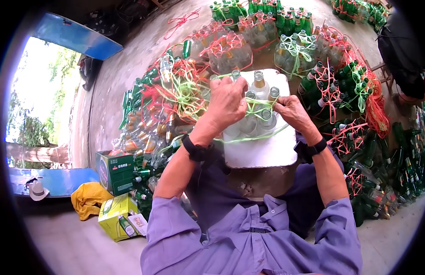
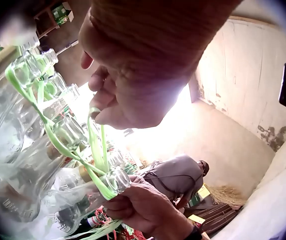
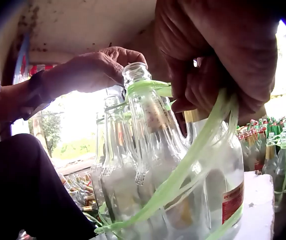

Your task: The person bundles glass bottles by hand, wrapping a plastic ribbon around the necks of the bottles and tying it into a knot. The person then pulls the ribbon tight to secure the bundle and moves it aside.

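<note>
A cluster of clear glass bottles [image 1: 259,85] stands upright on a white board [image 1: 263,156], with light-green plastic strap [image 1: 253,138] around the bodies and looped about the necks. My left hand [image 1: 227,101] is over the bottles' left side. In the left wrist view its fingers pinch a raised loop of green strap [image 2: 97,142]. My right hand [image 1: 292,112] is at the right-hand bottle's neck. Its curled fingers grip the green strap [image 3: 183,175], which runs down the cluster's side in the right wrist view. Part of the cluster is hidden behind my left hand.
Strapped bundles of clear bottles [image 1: 228,52] and green bottles [image 1: 295,23] stand beyond the board. Tangled green and red straps [image 1: 189,89] lie over bottles at left. More loose green bottles [image 1: 400,160] lie at right. Cartons [image 1: 116,220] sit at lower left.
</note>
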Motion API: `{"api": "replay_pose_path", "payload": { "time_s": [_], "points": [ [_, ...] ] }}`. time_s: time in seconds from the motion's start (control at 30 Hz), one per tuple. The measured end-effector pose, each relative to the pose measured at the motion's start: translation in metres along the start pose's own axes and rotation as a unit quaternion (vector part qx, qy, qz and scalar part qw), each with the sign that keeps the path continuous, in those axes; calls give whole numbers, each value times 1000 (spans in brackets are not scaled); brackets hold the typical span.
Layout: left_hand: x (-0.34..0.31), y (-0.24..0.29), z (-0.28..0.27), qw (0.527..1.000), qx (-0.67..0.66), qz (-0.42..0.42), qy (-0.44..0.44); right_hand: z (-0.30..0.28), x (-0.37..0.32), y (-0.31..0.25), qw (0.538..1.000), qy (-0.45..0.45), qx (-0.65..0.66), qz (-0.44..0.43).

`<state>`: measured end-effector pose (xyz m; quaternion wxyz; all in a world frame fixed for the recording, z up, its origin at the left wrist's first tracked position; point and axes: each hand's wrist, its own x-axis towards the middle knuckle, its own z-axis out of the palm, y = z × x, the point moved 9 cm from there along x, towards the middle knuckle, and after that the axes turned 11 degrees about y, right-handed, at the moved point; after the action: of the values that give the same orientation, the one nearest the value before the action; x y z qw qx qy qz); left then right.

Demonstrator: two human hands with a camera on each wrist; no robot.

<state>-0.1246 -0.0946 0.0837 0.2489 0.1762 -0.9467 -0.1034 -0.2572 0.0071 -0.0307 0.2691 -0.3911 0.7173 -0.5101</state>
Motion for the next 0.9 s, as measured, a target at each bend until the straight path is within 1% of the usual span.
{"api": "replay_pose_path", "payload": {
  "time_s": [0.07, 0.13, 0.17, 0.3, 0.4, 0.53, 0.6, 0.63, 0.73, 0.8, 0.83, 0.87, 0.9],
  "points": [
    [1, -3, 2, 1000, 13, -10, -6, 2, -2, -1, 1000, 0, 14, -14],
    [4, -7, 8, 999, 34, -18, -12, -2, -4, -4, 999, 7, 47, 8],
    [5, -11, 10, 999, 30, -20, -2, 2, 0, 16, 998, 6, 57, 34],
    [9, -22, 19, 999, 4, -52, -3, -4, -5, 6, 994, 3, 87, 69],
    [13, -25, 21, 998, -24, -64, 16, -5, -5, 3, 994, 2, 92, 65],
    [13, -38, 39, 996, -32, -79, 14, -2, -3, 7, 994, 1, 90, 67],
    [8, -47, 48, 991, -64, -118, 18, -3, -2, 11, 996, 8, 52, 71],
    [6, -47, 48, 991, -64, -118, 17, -3, -4, 12, 996, 8, 52, 72],
    [1, -46, 50, 993, -52, -106, -2, -4, -6, 8, 998, 10, 32, 58],
    [1, -41, 45, 996, -66, -60, 31, -8, -6, 13, 997, 23, 22, 73],
    [-1, -41, 43, 996, -65, -60, 32, -12, -5, 11, 998, 30, 25, 52],
    [-3, -38, 41, 998, -42, -36, 32, -16, -5, 10, 998, 30, 25, 50],
    [-6, -33, 40, 999, -18, -12, 31, -19, -6, 9, 997, 18, 19, 71]
  ]
}}
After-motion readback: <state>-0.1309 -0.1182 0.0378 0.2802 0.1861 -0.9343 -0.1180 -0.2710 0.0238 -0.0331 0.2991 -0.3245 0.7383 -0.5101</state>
